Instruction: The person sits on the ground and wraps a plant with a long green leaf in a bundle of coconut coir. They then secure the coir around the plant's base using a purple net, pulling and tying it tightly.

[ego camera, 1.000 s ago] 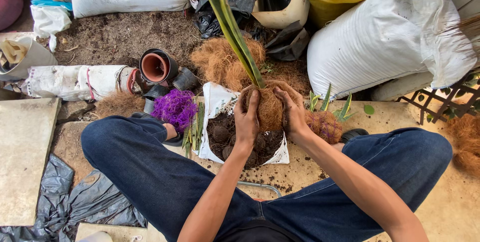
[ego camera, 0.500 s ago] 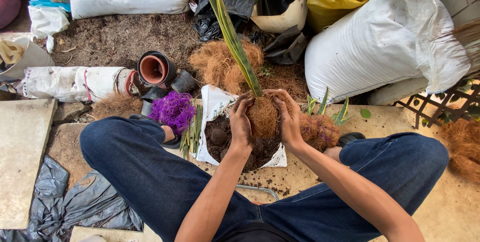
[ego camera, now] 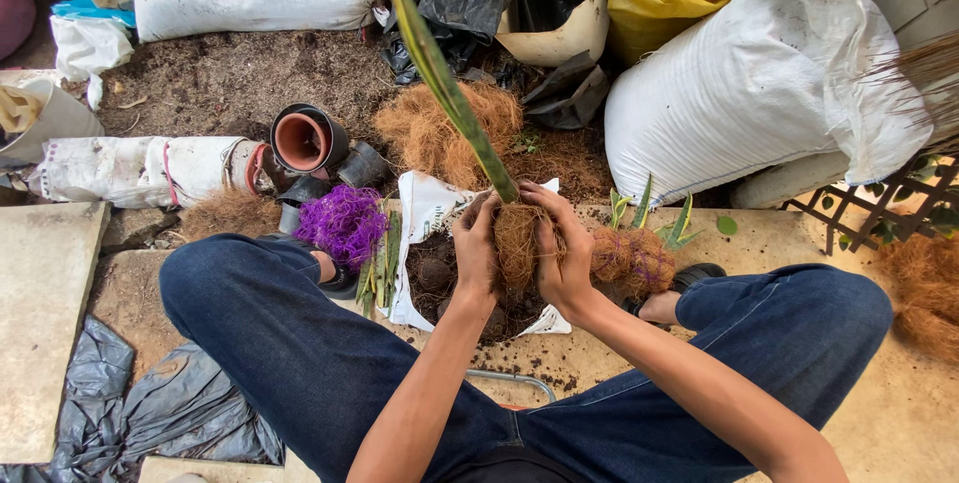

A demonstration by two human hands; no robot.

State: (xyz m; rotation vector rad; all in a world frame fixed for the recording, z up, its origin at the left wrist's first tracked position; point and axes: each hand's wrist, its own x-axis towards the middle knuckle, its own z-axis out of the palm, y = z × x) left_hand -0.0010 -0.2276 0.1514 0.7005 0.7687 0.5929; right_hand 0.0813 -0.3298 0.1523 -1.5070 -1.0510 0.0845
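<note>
Both hands grasp a coconut-fibre root ball at the centre of the frame. The left hand wraps the left side of the ball with the fingers curled around it. The right hand wraps the right side, with the fingers arched over the top of the ball. A long green leaf rises out of the ball and slants toward the upper left of the frame.

The ball is held directly above a white bag of dark soil, which lies open on the ground between the person's knees. The person sits with legs apart in blue jeans.

Just right of the hands lies a second fibre-wrapped plant with short green leaves. Left of the soil bag lies a purple bundle of fibre, with thin green leaves beside it. A terracotta pot inside a black pot lies on its side at the left centre. A loose heap of coconut fibre sits behind the hands. A large white sack fills the upper right of the frame.
</note>
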